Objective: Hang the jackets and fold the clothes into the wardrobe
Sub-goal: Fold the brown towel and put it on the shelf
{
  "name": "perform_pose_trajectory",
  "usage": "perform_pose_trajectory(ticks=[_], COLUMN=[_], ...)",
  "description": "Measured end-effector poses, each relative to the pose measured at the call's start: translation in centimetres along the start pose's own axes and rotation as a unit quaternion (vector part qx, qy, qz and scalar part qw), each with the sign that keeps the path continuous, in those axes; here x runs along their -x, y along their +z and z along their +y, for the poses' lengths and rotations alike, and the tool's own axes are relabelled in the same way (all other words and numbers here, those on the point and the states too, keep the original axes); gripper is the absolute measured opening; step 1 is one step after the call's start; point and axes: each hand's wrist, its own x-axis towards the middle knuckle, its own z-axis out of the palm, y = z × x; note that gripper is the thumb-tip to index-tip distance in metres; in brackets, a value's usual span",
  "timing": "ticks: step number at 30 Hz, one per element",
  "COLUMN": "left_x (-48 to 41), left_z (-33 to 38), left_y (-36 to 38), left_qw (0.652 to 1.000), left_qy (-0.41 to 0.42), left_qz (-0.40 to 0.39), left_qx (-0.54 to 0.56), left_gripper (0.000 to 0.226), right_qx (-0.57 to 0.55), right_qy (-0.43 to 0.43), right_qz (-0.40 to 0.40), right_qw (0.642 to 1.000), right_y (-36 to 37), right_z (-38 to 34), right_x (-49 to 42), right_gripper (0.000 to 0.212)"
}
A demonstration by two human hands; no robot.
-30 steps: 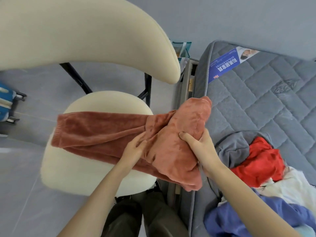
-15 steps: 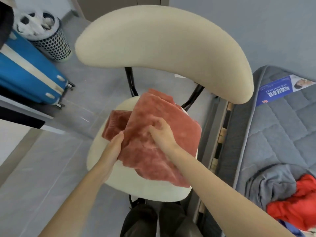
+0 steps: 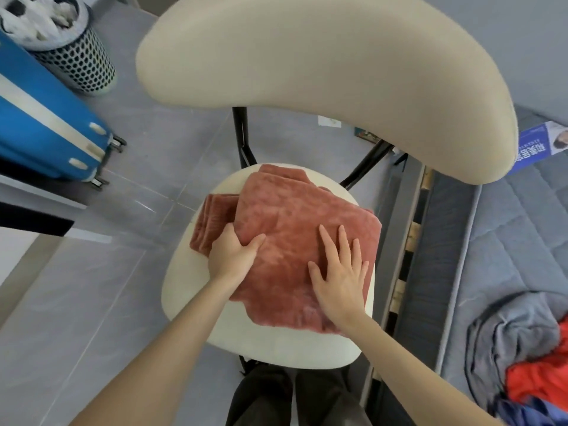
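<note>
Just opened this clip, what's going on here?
A person is folding a rust-pink fleecy garment on the seat of a cream chair. The right hand lies flat on it with fingers spread, pressing it down. The left hand holds the left edge of the top fold, thumb on top. The garment is folded over but not yet put away. A heap of clothes waits on the grey mattress to the right.
</note>
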Motion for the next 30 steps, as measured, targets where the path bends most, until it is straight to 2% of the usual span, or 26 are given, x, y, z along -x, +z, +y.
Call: perform_pose_trajectory(ticks=[4,7,9,11,13,15,17,21,27,30], left_x=[0.0,-1.6,-2.9,-4.0,-5.3,-6.6,-7.3,-7.5,-6.9,-5.1], left_z=[-0.7,-2.0,-2.6,-2.7,-2.8,-3.0,-3.5,-4.4,-4.5,-5.0], left_y=[-1.2,-2.1,-2.5,-2.9,-3.6,-4.3,-4.4,-3.3,-3.7,-3.2], left_qw=[0.992,0.992,0.991,0.99,0.995,1.0,0.998,0.999,0.996,0.994], left_qy=[0.093,0.047,-0.025,-0.039,-0.025,-0.024,-0.029,-0.03,-0.067,-0.086], left_qz=[0.082,0.114,0.098,0.084,0.057,-0.011,-0.042,0.013,-0.027,-0.005], left_qx=[0.018,-0.028,-0.09,-0.111,-0.079,-0.001,0.024,-0.03,0.05,0.064], left_gripper=[0.039,0.043,0.054,0.068,0.092,0.117,0.128,0.128,0.107,0.091], right_qx=[0.075,0.105,0.041,-0.064,-0.144,-0.172,-0.182,-0.196,-0.188,-0.169], right_qy=[-0.008,-0.02,0.024,0.078,0.109,0.114,0.11,0.099,0.086,0.077], right_qz=[-0.027,-0.016,-0.012,-0.014,-0.014,0.001,0.019,0.03,-0.01,-0.048], right_qw=[0.997,0.994,0.999,0.995,0.983,0.978,0.977,0.975,0.978,0.981], right_y=[0.3,1.0,1.6,2.2,2.7,2.9,3.0,3.1,2.1,0.6], right_z=[1.4,1.6,1.2,0.9,0.8,0.8,0.9,1.4,1.9,2.3], right_x=[-0.7,-1.4,-1.8,-1.9,-2.0,-2.2,-2.4,-3.0,-3.9,-4.5], right_gripper=[0.061,0.065,0.072,0.078,0.082,0.086,0.092,0.099,0.109,0.105])
